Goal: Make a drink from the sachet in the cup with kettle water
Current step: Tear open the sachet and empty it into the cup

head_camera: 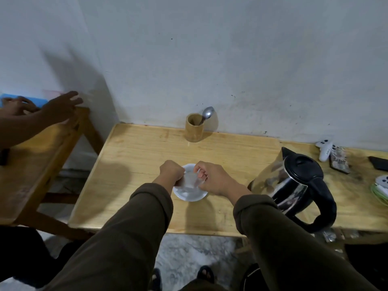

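A small pale sachet [190, 180] is pinched between my left hand [171, 171] and my right hand [214, 179], one hand on each side of it. Both hands hover directly over a white cup [190, 195] that stands on the wooden table [134, 164]. The cup's inside is mostly hidden by the sachet and my fingers. A steel kettle [291, 185] with a black lid and handle stands to the right of the cup, spout pointing away towards the wall.
A bamboo holder [194, 128] with a metal spoon [206, 114] stands by the wall. Game controllers [325, 149] and a phone [379, 162] lie at far right. Another person's hands [60, 106] rest on a second wooden table at left.
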Available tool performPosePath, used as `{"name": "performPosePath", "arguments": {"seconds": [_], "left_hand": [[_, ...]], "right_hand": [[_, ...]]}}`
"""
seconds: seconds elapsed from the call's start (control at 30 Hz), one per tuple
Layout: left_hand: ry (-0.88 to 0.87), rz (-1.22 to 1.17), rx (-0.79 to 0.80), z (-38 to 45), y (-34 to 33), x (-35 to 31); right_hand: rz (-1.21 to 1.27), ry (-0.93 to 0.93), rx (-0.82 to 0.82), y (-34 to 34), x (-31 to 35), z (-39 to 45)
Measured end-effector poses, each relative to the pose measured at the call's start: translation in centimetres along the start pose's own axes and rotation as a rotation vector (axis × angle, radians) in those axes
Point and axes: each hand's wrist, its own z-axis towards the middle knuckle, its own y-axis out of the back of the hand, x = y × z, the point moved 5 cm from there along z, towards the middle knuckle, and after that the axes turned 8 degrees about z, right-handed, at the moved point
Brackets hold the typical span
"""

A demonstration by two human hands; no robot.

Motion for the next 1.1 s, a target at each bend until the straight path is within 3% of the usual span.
{"name": "performPosePath", "arguments": {"seconds": [0.2,0.37,0.47,0.6,0.8,1.1], "left_hand": [[0.015,0.057,0.035,-0.3,0.9,-0.8],[0.052,-0.477,0.25,-0.1,0.8,-0.4],[0.035,-0.503,0.269,-0.4,1.2,0.0],[-0.045,-0.547,0.241,0.2,1.6,0.4],[-0.257,-0.288,0.109,0.2,1.5,0.8],[-0.305,-0.239,-0.038,-0.1,1.5,0.7]], "right_hand": [[-0.023,0.042,-0.095,-0.6,-0.4,0.8],[0.046,0.003,-0.142,-0.4,-0.8,1.1],[-0.032,-0.019,-0.142,-0.1,-0.9,1.5],[-0.056,-0.053,-0.171,0.1,-1.0,1.9],[-0.041,-0.078,-0.201,0.3,-0.8,2.2],[0.003,-0.101,-0.216,0.5,0.1,2.4]]}}
